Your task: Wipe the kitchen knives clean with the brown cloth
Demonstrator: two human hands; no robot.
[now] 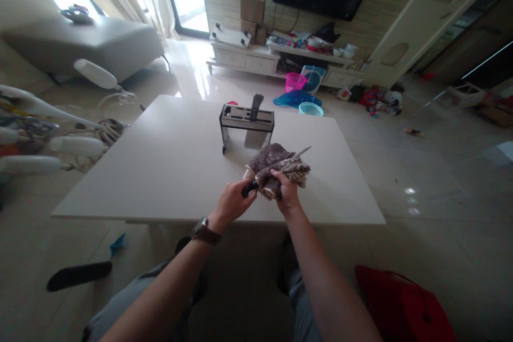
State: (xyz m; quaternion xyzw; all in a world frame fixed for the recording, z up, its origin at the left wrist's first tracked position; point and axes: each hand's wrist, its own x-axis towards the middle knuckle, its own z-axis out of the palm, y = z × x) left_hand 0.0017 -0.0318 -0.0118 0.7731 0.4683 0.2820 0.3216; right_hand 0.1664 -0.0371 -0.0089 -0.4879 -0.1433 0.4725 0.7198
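Observation:
My left hand is wrapped round the black handle of a knife. In my right hand is a brown and beige cloth, folded round the knife's blade. The metal tip sticks out of the cloth to the upper right; the middle of the blade is hidden. Just beyond my hands a knife rack stands upright on the white table. One broad-bladed cleaver sits in its slots with the dark handle up.
A small red thing shows behind the rack. Past the table are a teal basket, a pink basket and a low cabinet. A red stool or seat stands at the lower right.

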